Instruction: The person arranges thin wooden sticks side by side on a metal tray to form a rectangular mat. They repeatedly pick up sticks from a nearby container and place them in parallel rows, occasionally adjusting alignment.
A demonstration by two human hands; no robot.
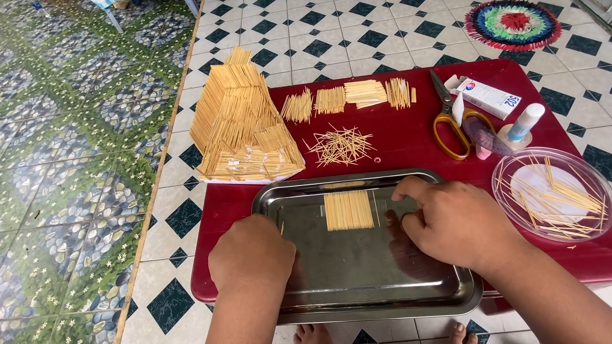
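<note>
A flat panel of glued toothpicks (348,210) lies in a steel tray (368,287) on a low red table (416,135). My right hand (448,220) rests in the tray, its fingertips touching the panel's right edge and a single loose toothpick beside it. My left hand (252,255) sits curled on the tray's left rim and seems to pinch a toothpick whose tip shows at the thumb. A toothpick house model (242,126) stands at the table's far left corner.
Several small toothpick panels (347,96) lie in a row at the back, with a loose toothpick pile (339,147) before them. Yellow-handled scissors (450,119), a small white box (487,97), a glue bottle (523,124) and a clear lid of toothpicks (555,194) sit on the right.
</note>
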